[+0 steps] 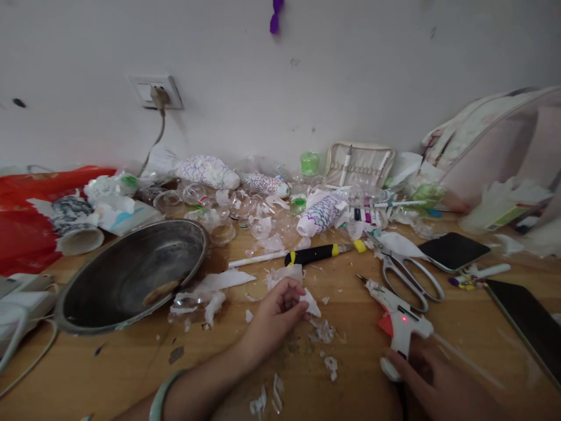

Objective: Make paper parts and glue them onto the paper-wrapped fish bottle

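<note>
My left hand (283,310) pinches a small white piece of paper (310,303) between thumb and fingers, low over the table. To the right, a white hot glue gun (401,324) with an orange trigger and a lit red light points away from me. The thumb and fingers of my right hand (432,377) close around the bottom of its handle; some fingers are hidden. A glue stick (467,358) extends from the gun's back end. Scissors (407,272) with grey handles lie just beyond the gun. Torn white scraps (323,331) are scattered beside my left hand.
A metal basin (70,298) stands at the left, near a red bag (30,216). Behind lie a utility knife (313,255), scale-patterned fish shapes (322,213) and clear plastic pieces (223,233). Phones (456,251) and a backpack (486,140) are at the right.
</note>
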